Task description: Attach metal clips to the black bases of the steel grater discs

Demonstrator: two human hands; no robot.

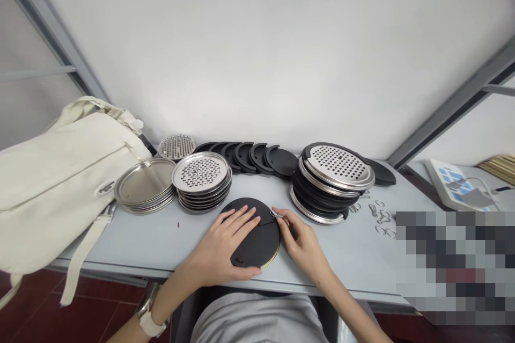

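A round black disc (261, 243) with a seam across it lies flat on the table in front of me, a thin gold-coloured edge showing at its lower right. My left hand (225, 246) rests across its left part, fingers spread and flat, the thumb along the near edge. At the disc's right edge, my right hand (300, 238) pinches a small metal ring (274, 213) between thumb and fingers. The ring touches the disc near the seam; whether it is hooked in, I cannot tell. More small metal rings (380, 215) lie loose on the right.
Behind stand a stack of metal grater discs (203, 171), a pile of plain metal plates (147, 182) and a tall mixed stack (333, 182). Black discs (249, 158) overlap along the wall. A cream bag (68, 171) leans at left; a blue-white box (458, 184) sits far right.
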